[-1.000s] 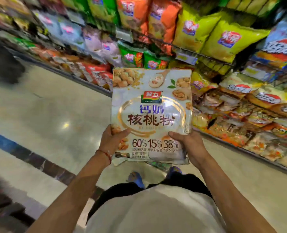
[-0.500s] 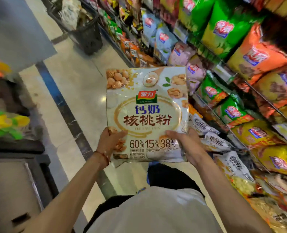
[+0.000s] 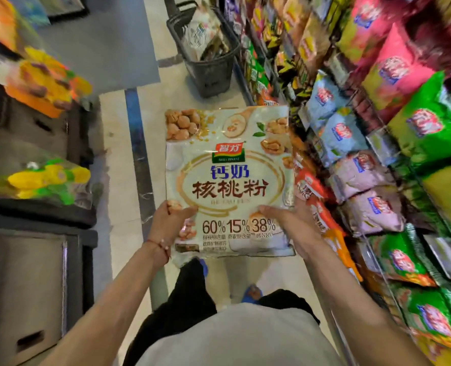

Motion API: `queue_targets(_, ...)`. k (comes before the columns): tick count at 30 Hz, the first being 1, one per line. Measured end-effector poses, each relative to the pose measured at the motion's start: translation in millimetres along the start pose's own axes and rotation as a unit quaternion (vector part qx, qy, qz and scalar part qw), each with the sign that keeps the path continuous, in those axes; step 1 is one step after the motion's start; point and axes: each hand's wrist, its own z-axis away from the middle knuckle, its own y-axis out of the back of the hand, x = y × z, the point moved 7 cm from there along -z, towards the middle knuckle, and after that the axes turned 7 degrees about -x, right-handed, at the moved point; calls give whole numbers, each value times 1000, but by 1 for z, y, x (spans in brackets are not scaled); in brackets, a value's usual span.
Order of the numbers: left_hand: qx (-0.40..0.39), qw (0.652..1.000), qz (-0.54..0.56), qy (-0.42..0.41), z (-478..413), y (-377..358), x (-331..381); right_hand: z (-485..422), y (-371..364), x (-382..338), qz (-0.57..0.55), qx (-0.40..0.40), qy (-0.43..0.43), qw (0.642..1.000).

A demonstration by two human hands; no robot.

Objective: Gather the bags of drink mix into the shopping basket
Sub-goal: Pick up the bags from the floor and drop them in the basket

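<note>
The shopping basket (image 3: 214,72) already holds some bags (image 3: 199,35); well short of it, left hand (image 3: 170,220) and right hand (image 3: 291,224) each grip a walnut-powder bag (image 3: 229,178) not yet delivered.

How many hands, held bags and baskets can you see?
Hands: 2, the left hand and the right hand
Held bag: 1
Basket: 1
Total: 4
</note>
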Motion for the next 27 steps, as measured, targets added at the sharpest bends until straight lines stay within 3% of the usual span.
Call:
queue_targets(14, -37, 999, -9, 5, -183, 106, 193, -175, -155, -124, 18, 59, 2, 998)
queue_targets(27, 13, 999, -31, 21, -360, 143, 351, -393, -224, -229, 19, 39, -17, 999)
